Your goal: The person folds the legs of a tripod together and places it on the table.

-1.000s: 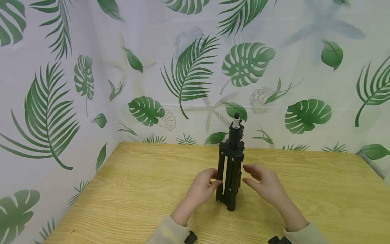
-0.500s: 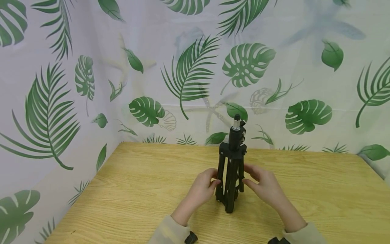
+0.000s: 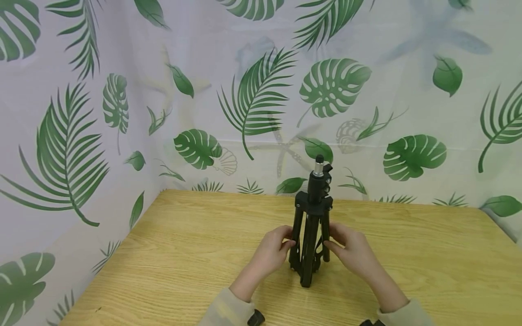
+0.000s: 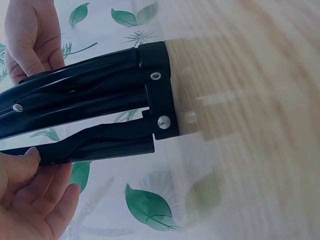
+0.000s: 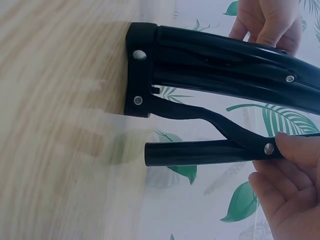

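A black light stand (image 3: 311, 240) with a silver-and-black tip stands upright on the wooden table, its legs mostly folded. On its left side my left hand (image 3: 270, 250) pinches one leg (image 4: 112, 142) between thumb and fingers. My right hand (image 3: 353, 248) pinches the right leg (image 5: 192, 152), which is swung a little outward from the bottom bracket (image 5: 137, 75), a hinged brace joining the two. The front leg lies between the hands, close to the centre column. Parts of the fingers are hidden behind the legs in the head view.
The pale wooden table (image 3: 195, 253) reaches back to a leaf-printed curtain (image 3: 261, 104), which also hangs along the left side. A black wrist device (image 3: 256, 318) sits at the left sleeve.
My right hand has closed in on the stand and taken the right leg. That leg has swung outward to the right, and the stand has turned slightly. The left hand has kept its place.
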The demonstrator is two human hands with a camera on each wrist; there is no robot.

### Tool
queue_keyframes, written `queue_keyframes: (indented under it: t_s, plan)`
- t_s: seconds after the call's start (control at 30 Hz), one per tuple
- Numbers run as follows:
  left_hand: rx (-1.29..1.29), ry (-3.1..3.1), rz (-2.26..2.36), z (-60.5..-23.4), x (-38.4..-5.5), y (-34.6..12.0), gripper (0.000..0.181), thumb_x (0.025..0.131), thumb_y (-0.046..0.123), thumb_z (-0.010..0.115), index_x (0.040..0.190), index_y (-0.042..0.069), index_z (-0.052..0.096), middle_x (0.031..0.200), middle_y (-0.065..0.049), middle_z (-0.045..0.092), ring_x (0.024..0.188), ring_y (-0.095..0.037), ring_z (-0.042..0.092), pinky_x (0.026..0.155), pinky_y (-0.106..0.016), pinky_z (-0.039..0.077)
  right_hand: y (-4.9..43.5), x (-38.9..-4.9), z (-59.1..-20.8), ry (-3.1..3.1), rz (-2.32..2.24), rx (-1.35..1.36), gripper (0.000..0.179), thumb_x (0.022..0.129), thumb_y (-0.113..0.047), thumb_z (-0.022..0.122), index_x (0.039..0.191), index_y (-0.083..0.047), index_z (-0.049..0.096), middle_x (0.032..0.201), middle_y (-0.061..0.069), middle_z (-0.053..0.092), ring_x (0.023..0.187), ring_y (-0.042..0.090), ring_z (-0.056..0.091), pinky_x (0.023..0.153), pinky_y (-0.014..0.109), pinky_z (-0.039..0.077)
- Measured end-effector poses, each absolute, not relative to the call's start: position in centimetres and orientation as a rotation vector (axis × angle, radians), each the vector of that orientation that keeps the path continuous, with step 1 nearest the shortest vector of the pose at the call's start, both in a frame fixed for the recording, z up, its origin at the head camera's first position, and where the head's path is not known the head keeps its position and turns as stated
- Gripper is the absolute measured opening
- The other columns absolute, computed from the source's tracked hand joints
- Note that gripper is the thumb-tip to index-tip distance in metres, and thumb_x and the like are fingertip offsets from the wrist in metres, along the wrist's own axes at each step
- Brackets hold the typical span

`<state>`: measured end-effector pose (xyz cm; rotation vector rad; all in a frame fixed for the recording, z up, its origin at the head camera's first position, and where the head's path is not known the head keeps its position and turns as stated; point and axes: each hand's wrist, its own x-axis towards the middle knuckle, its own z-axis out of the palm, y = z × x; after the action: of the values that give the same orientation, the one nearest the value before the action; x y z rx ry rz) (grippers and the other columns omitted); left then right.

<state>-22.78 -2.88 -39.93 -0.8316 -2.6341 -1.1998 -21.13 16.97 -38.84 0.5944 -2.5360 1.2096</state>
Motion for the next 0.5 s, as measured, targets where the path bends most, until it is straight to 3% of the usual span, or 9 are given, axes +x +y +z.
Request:
queue_keyframes:
  t_s: [0.5]
  plan:
    - [-0.761,-2.642,-1.251,-40.01,-22.89,-3.32,0.032,0.086,0.015,0.058,0.116,0.004,0.055,0.110,-0.007,0.057,0.099,-0.017,0.053,0.079,-0.027,0.044,17.26,-20.92,-38.31,-2.593,1.150,0.537,0.022,0.077,0.003,0.065,0.098,0.002,0.060,0.091,0.014,0.064,0.087,0.029,0.061,0.074,0.036,0.049]
